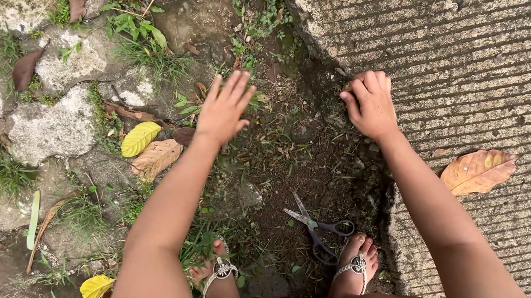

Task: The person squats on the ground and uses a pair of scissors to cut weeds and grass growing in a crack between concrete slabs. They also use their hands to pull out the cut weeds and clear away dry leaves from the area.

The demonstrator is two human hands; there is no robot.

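My left hand (225, 108) reaches out flat with fingers spread, hovering over small green weeds and dark soil, holding nothing. My right hand (370, 104) is curled, its fingertips pinching at the soil along the edge of the ribbed concrete slab (471, 37); whether it grips anything is hidden by the fingers. A pair of grey-handled scissors (318, 226) lies open on the bare soil below both hands, between my two sandalled feet (217, 273) and close to the right foot (356, 264).
Cracked stones (48, 127) with grass fill the left side. Yellow and brown fallen leaves (139, 137) lie near the left hand; one brown leaf (478, 171) rests on the concrete by my right forearm. A low green plant (142, 31) grows at the top.
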